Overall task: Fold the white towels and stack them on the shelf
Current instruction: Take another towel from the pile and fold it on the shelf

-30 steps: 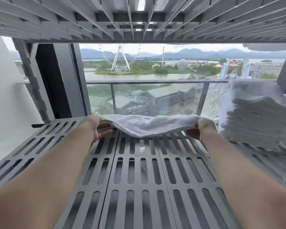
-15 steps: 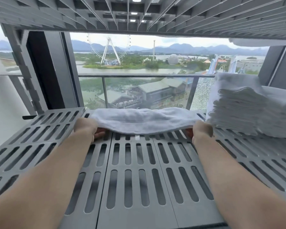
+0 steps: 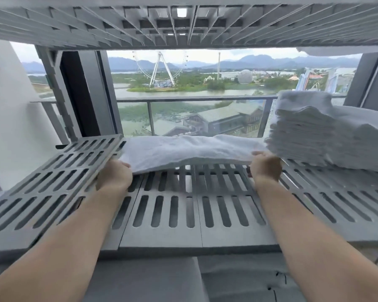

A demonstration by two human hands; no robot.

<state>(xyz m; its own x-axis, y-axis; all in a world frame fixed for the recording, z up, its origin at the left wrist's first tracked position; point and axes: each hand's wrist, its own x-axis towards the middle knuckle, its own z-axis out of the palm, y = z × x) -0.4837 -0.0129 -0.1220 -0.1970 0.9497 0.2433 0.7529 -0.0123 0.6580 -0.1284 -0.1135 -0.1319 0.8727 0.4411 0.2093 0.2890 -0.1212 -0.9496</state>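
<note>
**Desk:** What fills your screen?

**Operator:** I see a grey slotted plastic shelf (image 3: pixel 183 214) running right across the view, with a second grey ribbed shelf (image 3: pixel 96 25) close above it.

**Desk:** And the towels?

**Operator:** A tall stack of folded white towels (image 3: pixel 303 136) sits on the lower shelf's right side. Just left of it, toward the back edge, I see one long folded white towel (image 3: pixel 183 149), its near edge raised off the slats in the middle.

**Desk:** Hands?

**Operator:** The left hand (image 3: pixel 115 176) grips the long towel's left end, and the right hand (image 3: pixel 265 166) grips its right end beside the stack.
</note>
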